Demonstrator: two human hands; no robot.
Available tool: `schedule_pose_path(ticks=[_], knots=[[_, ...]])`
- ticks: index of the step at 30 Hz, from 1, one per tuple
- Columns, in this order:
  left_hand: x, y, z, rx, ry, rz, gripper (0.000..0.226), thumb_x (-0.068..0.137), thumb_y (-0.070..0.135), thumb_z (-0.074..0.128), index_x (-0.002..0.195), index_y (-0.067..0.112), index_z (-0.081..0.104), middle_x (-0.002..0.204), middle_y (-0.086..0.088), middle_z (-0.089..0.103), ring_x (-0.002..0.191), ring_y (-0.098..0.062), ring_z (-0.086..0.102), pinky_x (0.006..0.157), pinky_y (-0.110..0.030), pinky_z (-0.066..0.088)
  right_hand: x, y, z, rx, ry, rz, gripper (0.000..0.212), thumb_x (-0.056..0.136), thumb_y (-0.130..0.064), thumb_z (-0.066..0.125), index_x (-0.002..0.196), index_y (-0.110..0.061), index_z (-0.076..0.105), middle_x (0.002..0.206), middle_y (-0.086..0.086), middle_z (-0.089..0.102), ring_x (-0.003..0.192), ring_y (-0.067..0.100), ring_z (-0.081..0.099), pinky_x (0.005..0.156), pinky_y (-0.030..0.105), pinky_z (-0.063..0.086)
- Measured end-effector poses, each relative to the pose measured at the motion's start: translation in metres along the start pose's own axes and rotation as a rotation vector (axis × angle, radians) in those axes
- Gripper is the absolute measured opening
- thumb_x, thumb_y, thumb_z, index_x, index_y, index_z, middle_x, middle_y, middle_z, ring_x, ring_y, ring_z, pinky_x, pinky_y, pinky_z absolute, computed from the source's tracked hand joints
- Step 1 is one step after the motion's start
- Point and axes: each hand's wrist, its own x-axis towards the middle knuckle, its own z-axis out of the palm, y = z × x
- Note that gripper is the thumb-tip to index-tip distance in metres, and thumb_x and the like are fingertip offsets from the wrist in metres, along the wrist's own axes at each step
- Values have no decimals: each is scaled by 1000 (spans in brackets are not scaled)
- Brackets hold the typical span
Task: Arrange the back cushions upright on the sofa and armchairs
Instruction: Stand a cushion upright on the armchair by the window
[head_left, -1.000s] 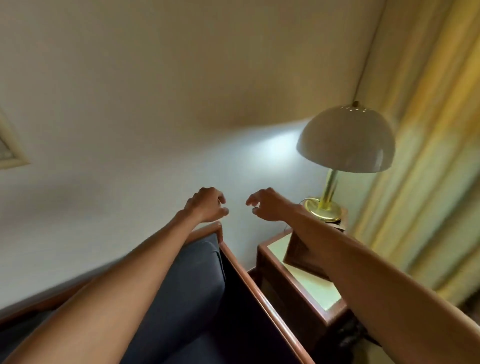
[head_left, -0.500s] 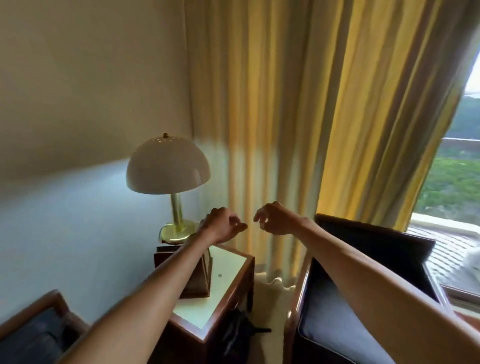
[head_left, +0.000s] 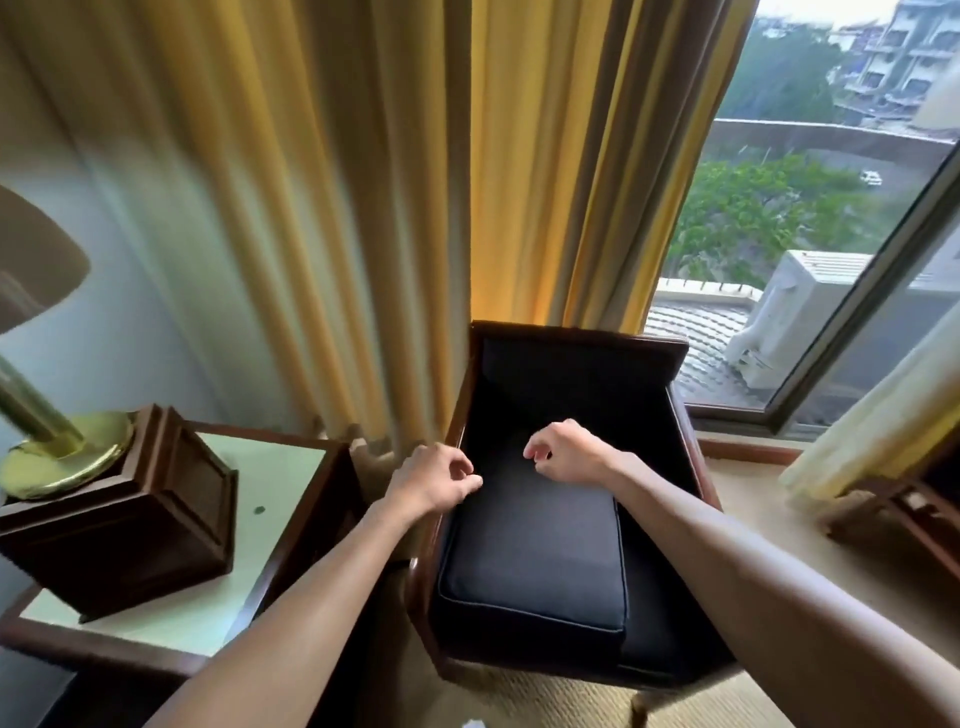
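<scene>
A dark armchair (head_left: 576, 343) with a wooden frame stands in front of me by the curtain. A dark blue cushion (head_left: 535, 561) lies flat across its seat, shifted to the left side. My left hand (head_left: 434, 478) hovers at the cushion's far left corner, over the chair's left arm, fingers loosely curled and holding nothing. Just above the far edge of that cushion is my right hand (head_left: 563, 454), also loosely curled and holding nothing. No upright back cushion shows against the chair's back.
A wooden side table (head_left: 270, 499) with a pale top stands left of the chair, bearing a dark wooden box (head_left: 130, 519) and a brass lamp base (head_left: 62, 457). Yellow curtains (head_left: 363, 208) hang behind. A window (head_left: 810, 208) is at right, another furniture piece (head_left: 904, 514) at right edge.
My view has swung right from the sofa end and lamp to the armchair. Both hands stayed out in front and now hover low over the chair's cushion.
</scene>
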Motion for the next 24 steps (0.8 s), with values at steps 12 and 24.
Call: schedule_pose_path(ticks=[12, 24], knots=[[130, -5, 179, 129, -364, 8, 33, 82, 44, 66, 112, 30, 67, 118, 9, 67, 109, -17, 63, 90, -35, 49, 46, 193, 120, 318, -142, 455, 34, 85, -13, 59, 117, -19, 70, 117, 4, 71, 108, 20, 66, 96, 32, 53], [173, -35, 394, 290, -483, 142, 95, 78, 45, 71, 153, 31, 16, 164, 4, -3, 150, -20, -4, 120, -45, 13, 74, 323, 299, 833, -121, 838, 58, 103, -44, 41, 153, -15, 31, 154, 5, 42, 142, 28, 37, 112, 32, 27]])
